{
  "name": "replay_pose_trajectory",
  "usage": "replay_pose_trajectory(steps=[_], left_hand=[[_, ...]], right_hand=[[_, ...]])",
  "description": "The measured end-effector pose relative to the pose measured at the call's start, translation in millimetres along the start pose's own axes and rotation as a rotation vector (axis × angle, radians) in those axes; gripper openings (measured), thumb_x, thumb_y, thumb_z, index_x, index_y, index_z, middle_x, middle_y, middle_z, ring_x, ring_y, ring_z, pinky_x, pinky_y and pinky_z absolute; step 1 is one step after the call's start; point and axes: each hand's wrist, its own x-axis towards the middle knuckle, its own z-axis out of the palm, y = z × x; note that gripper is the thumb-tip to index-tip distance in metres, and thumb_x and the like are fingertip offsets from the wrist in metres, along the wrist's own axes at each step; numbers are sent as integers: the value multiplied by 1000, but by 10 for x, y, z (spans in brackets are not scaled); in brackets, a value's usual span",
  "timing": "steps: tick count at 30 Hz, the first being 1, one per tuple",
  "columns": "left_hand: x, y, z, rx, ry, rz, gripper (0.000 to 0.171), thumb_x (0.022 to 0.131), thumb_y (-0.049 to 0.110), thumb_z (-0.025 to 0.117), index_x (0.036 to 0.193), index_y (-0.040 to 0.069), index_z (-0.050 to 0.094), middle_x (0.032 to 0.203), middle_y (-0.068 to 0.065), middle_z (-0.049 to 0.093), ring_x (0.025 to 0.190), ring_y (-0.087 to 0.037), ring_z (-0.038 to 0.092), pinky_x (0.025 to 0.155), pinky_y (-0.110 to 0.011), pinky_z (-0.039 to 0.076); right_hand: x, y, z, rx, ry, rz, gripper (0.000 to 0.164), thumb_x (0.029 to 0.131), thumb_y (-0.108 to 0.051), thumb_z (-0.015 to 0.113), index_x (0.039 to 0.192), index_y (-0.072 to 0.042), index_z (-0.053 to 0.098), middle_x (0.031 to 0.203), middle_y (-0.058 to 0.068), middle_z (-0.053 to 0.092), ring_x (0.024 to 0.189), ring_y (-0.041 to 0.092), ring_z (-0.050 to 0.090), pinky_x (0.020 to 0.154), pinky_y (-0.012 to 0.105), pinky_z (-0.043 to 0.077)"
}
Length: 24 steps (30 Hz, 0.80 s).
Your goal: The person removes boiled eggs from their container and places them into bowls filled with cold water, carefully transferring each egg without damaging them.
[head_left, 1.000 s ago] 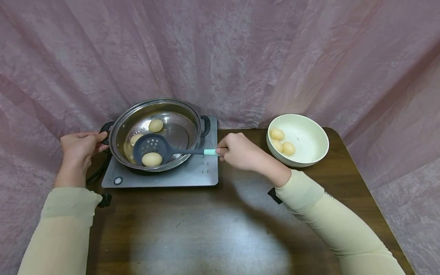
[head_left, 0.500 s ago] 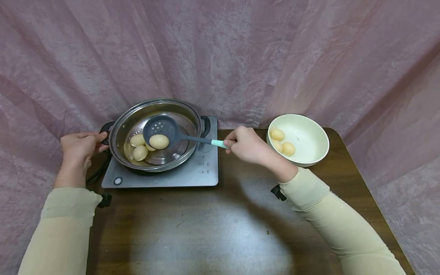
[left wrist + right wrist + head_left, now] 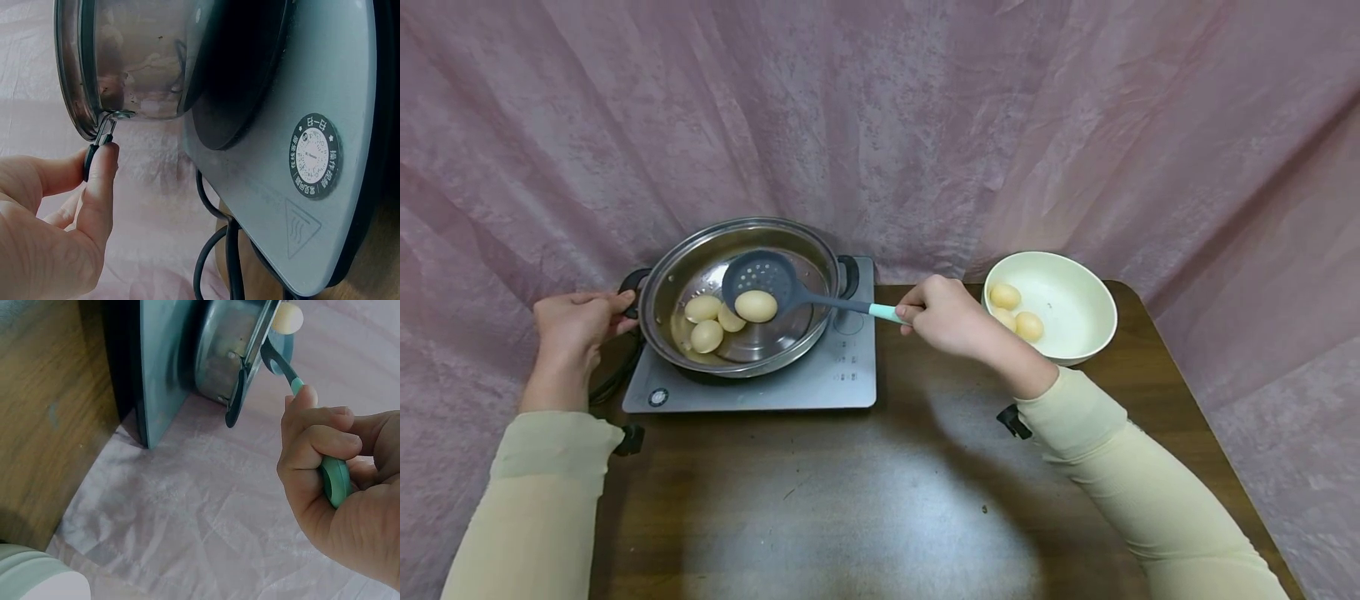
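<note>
My left hand [image 3: 576, 325] pinches the black left handle [image 3: 90, 164] of a wide steel pot [image 3: 150, 59] between thumb and fingers. The pot is over a grey induction cooktop [image 3: 752, 396], its base slanting against the cooktop in the left wrist view. Curled round the mint-green end of a grey perforated skimmer [image 3: 792, 292] is my right hand [image 3: 951, 317]. One pale egg [image 3: 756, 307] rests in the skimmer, which overlaps the pot's opening and shows above the rim in the right wrist view. Three more eggs [image 3: 706, 337] sit together in shallow liquid at the pot's left.
A pale green bowl [image 3: 1067, 312] with three eggs [image 3: 1029, 326] along its left side stands at the back right of the wooden table [image 3: 820, 500]. Black cables [image 3: 232, 256] run beside the cooktop's left side. A pink curtain [image 3: 880, 125] hangs behind.
The right hand has moved the skimmer right and back, with the egg in it. The other eggs in the pot have gathered at its left. The left hand stays on the handle.
</note>
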Motion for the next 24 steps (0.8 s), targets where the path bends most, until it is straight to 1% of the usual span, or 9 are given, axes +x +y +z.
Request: replay_pose_trajectory(steps=[3,5,8,12,16,20,22,24], left_hand=[[10,-4,0,-3,3,-11,14,74,18,79,84,16,69,71,9,63,60,-9,66,63,-27,62],[14,-9,1,4,5,-18,16,74,20,80,85,16,69,72,8,63,60,-9,66,64,-27,62],[14,-8,-4,9,4,-20,16,74,21,80,84,17,69,71,8,63,60,-10,66,64,-27,62],[6,-3,-9,7,-1,-14,14,74,21,79,83,17,69,70,8,63,58,-9,66,62,-27,61],[-2,5,-2,9,-2,-17,15,74,21,79,84,17,69,71,8,62,59,-9,66,63,-26,61],[-4,20,11,21,-6,-16,19,75,23,79,89,16,70,74,8,63,61,-10,67,64,-26,61],[-4,24,15,34,-9,-17,21,75,24,79,92,16,69,78,8,62,62,-10,67,66,-26,61],[-3,25,15,41,-10,-26,23,75,25,79,94,16,69,81,8,62,63,-10,67,68,-26,61]], right_hand=[[-22,27,-48,11,5,6,21,95,-23,54,91,-11,72,80,0,72,60,13,44,50,22,37],[-43,56,-80,13,17,9,22,95,-24,54,90,-12,71,78,-1,70,59,13,44,49,23,37],[-79,104,-139,37,25,17,23,96,-23,53,88,-12,71,75,0,67,56,13,44,46,22,36],[-132,193,-222,95,20,37,25,97,-23,51,89,-9,70,73,2,65,53,13,44,44,21,36],[-179,302,-310,165,23,70,25,98,-23,51,92,-7,69,73,2,63,55,12,45,48,22,39],[-230,400,-404,127,44,61,27,98,-24,50,89,-7,69,66,-1,59,59,12,47,56,24,40],[-257,445,-442,102,49,56,28,98,-25,49,88,-8,69,60,-2,56,57,11,47,56,24,39],[-288,483,-473,108,48,64,29,98,-25,49,88,-7,69,59,-3,55,54,10,45,54,24,38]])
